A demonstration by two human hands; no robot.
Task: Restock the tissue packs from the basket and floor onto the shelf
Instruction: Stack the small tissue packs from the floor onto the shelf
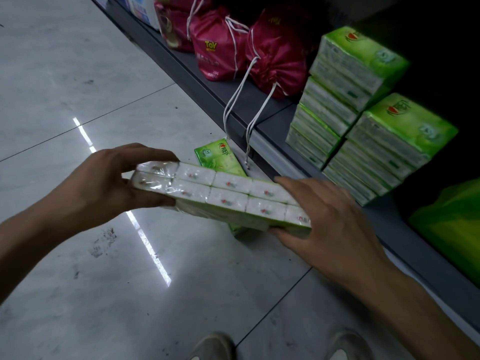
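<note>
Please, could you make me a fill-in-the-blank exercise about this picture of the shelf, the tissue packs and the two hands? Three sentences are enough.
1. The left hand and the right hand grip the long tissue pack at its two ___.
2. A second green pack lies on the ___, beneath the held one.
3. The stacked packs on the shelf are ___ in colour.
Missing words: ends; floor; green.

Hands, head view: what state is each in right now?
Left hand: grips the left end of the tissue pack.
Right hand: grips its right end.
</note>
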